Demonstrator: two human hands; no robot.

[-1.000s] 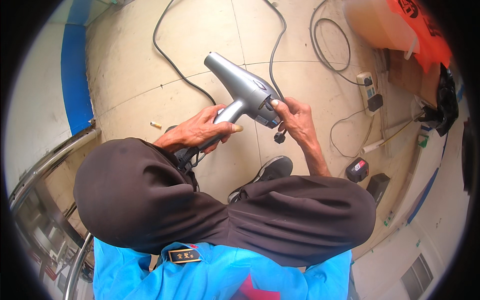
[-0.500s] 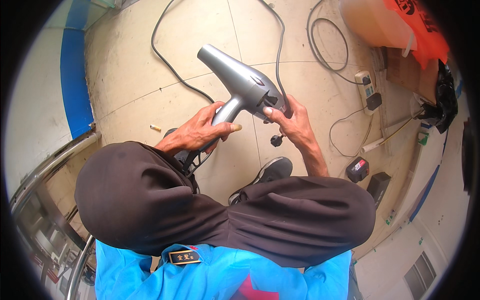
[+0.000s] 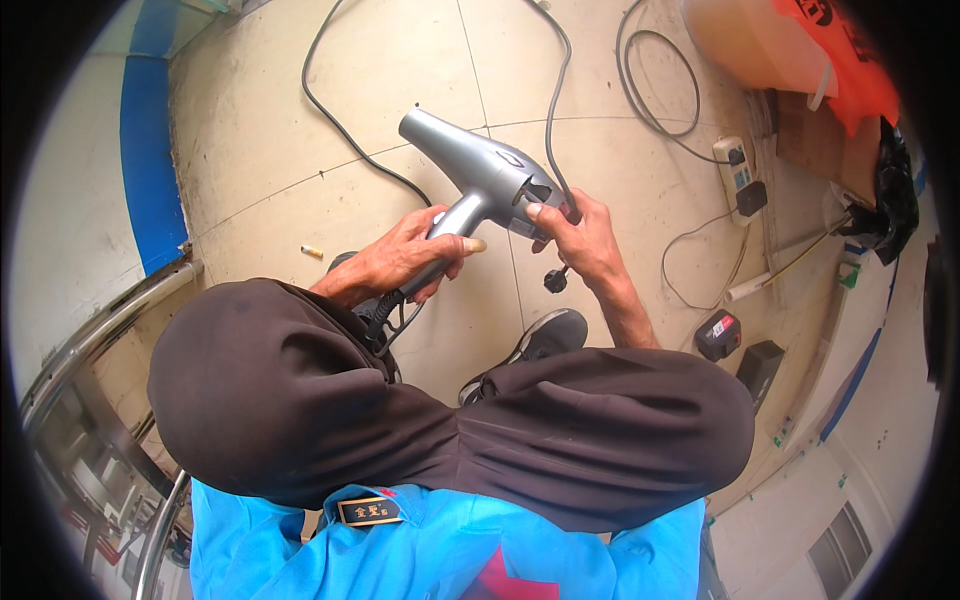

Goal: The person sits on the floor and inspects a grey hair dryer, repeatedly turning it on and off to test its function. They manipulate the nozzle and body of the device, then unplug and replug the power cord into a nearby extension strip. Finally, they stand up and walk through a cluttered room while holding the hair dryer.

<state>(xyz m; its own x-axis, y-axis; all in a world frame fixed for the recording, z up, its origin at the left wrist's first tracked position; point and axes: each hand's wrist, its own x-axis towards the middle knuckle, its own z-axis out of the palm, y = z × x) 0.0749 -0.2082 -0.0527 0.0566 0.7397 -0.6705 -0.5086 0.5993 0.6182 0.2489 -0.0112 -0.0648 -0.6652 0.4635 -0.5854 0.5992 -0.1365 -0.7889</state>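
A silver hair dryer [image 3: 476,165] is held above the floor, its nozzle pointing to the far left. My left hand [image 3: 408,255] is wrapped round its handle, thumb lying across the front. At the rear end, my right hand [image 3: 582,237] grips the body, thumb pressed by a dark gap in the casing. A grey power cord [image 3: 556,120] passes by the right fingers and loops away to the far side. Below the right hand a black plug [image 3: 555,281] shows. What the right fingers do under the dryer is hidden.
To the right lie a white power strip [image 3: 738,178] with a black plug in it, a coiled cable [image 3: 628,85] and a black battery pack [image 3: 717,335]. An orange bag [image 3: 845,70] hangs over a container at the far right. A metal rail [image 3: 110,325] runs along the left.
The hair dryer has tilted and shifted slightly, its nozzle a little nearer me. My right hand has moved very slightly at the rear; both hands keep their hold.
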